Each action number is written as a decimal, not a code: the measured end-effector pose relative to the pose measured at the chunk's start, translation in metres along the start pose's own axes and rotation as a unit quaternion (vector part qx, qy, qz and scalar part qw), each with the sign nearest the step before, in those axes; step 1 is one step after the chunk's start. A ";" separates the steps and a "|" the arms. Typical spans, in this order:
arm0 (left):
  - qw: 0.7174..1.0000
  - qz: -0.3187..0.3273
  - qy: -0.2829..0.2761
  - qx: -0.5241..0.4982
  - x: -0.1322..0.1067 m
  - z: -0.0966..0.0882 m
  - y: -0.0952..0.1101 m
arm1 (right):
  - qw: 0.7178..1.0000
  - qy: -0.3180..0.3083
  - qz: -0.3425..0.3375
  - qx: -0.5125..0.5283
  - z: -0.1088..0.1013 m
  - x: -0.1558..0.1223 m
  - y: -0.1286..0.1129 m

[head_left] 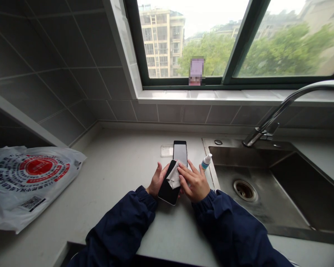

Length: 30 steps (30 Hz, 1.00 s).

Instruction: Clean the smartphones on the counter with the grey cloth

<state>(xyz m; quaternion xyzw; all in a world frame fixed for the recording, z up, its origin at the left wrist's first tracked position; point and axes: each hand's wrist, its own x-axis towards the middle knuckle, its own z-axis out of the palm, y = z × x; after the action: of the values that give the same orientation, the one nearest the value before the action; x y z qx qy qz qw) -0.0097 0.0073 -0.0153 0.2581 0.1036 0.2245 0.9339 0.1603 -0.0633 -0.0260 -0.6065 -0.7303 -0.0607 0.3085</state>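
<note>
A smartphone (167,193) with a dark screen rests tilted in my left hand (156,179), whose fingers wrap under it with the thumb raised at its side. My right hand (194,181) presses a pale grey cloth (173,177) against the screen, fingers laid over the cloth's right part. Just beyond them a second phone (180,151) with a light grey screen lies on the counter, its near end hidden behind my hands. A clear phone case (166,151) is left of it. To the right stands a small spray bottle (206,161) with a white top and blue label, partly behind my right hand.
A steel sink (284,200) with a drain and a curved chrome faucet (284,107) is on the right. On the left of the white counter (114,167) lies a white plastic bag (36,181) with red print. A tiled wall and window ledge (211,95) bound the back.
</note>
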 end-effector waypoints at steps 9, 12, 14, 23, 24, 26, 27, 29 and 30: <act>0.998 0.054 0.031 -0.003 0.003 0.002 -0.002 | 1.000 -0.011 -0.005 -0.008 0.004 -0.003 0.002; 0.997 0.072 0.041 -0.005 0.004 0.004 -0.002 | 1.000 -0.012 -0.012 0.006 0.002 -0.002 0.001; 0.994 0.092 0.057 -0.010 0.004 0.006 -0.002 | 1.000 -0.014 -0.018 0.022 0.001 -0.002 0.000; 0.980 0.144 0.134 -0.023 0.003 0.008 0.003 | 0.993 -0.046 -0.067 0.090 -0.004 -0.003 -0.012; 0.980 0.143 0.135 -0.022 0.003 0.008 0.004 | 0.992 -0.047 -0.069 0.097 -0.005 -0.004 -0.014; 0.981 0.140 0.133 -0.022 0.003 0.007 0.004 | 0.990 -0.048 -0.075 0.111 -0.007 -0.004 -0.016; 0.981 0.140 0.132 -0.021 0.003 0.007 0.003 | 0.989 -0.046 -0.080 0.118 -0.007 -0.004 -0.017; 0.982 0.140 0.128 -0.022 0.002 0.007 0.003 | 0.986 -0.042 -0.094 0.132 -0.008 -0.004 -0.019; 0.982 0.138 0.125 -0.024 0.002 0.007 0.003 | 0.984 -0.040 -0.101 0.138 -0.009 -0.004 -0.020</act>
<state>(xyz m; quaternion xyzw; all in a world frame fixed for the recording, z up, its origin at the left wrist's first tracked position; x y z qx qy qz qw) -0.0068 0.0075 -0.0078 0.2178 0.1775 0.3844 0.8794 0.1456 -0.0758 -0.0156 -0.4832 -0.8008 0.0343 0.3522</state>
